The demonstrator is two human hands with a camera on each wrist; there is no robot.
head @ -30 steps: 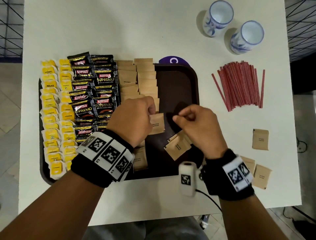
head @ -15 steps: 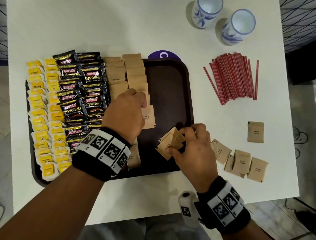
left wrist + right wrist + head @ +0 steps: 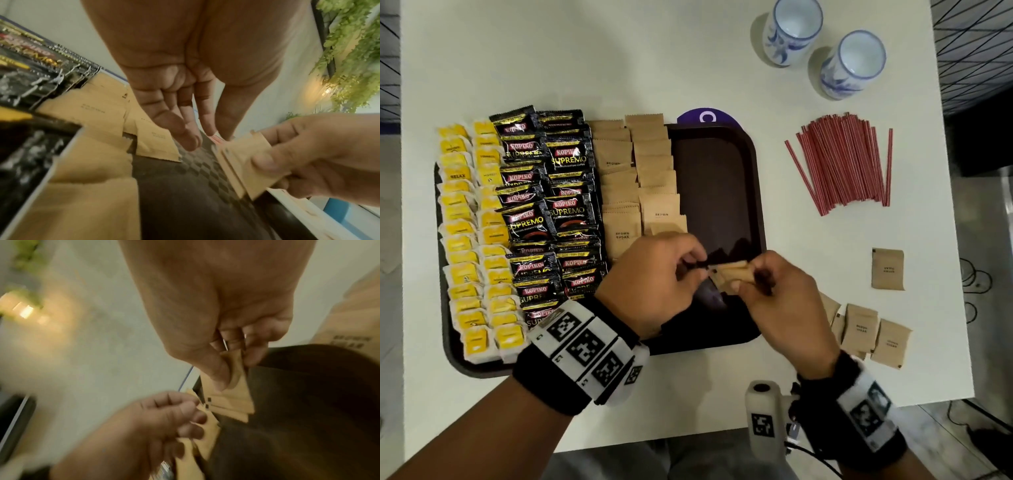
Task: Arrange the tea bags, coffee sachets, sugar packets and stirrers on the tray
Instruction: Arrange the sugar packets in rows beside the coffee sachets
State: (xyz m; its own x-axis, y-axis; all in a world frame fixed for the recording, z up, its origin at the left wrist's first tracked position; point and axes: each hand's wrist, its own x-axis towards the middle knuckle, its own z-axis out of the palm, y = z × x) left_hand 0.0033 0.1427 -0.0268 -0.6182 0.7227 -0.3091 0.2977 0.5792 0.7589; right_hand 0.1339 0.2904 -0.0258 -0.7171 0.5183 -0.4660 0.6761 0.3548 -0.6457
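A dark brown tray point(image 3: 719, 192) holds yellow tea bags point(image 3: 469, 240) at its left. Beside them lie black coffee sachets point(image 3: 551, 212), then two columns of brown sugar packets point(image 3: 637, 178). The tray's right third is bare. Above its front middle, my right hand point(image 3: 746, 281) pinches a small stack of sugar packets point(image 3: 729, 274) between thumb and fingers. The left hand point(image 3: 700, 265) meets the stack's left end, where thumb and forefinger pinch a packet's corner point(image 3: 198, 404). In the left wrist view the stack point(image 3: 242, 164) hangs just over the tray floor. Red stirrers point(image 3: 842, 161) lie on the table to the right.
Several loose sugar packets point(image 3: 873, 332) lie on the white table right of the tray, with one more point(image 3: 887, 270) farther back. Two blue-and-white cups point(image 3: 852, 65) stand at the back right. A purple disc point(image 3: 702, 116) peeks out behind the tray.
My right hand picked a stack of sugar packets off the tray's front and raised it to the left. The left hand left the sugar column and came to the stack.
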